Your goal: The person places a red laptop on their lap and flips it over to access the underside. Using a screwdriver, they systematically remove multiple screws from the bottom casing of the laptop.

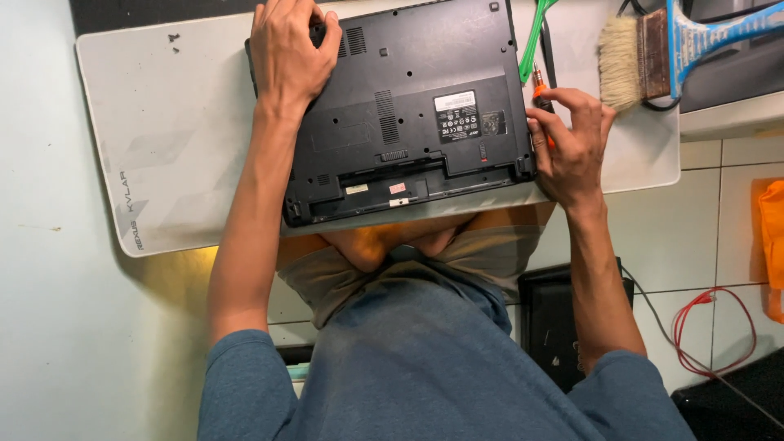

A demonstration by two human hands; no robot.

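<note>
A black laptop [416, 114] lies upside down on a pale grey mat [163, 139], its battery bay facing me. My left hand [290, 49] presses flat on the laptop's far left corner. My right hand [572, 139] rests at the laptop's right edge and grips a small screwdriver [541, 88] with an orange collar, its tip pointing away from me.
A wide paintbrush with a blue handle [653, 49] lies at the far right, next to a green tool [532, 37]. A red cable [710, 327] loops on the tiled floor. A black flat device [547, 318] sits by my right knee. An orange object [772, 245] shows at the right edge.
</note>
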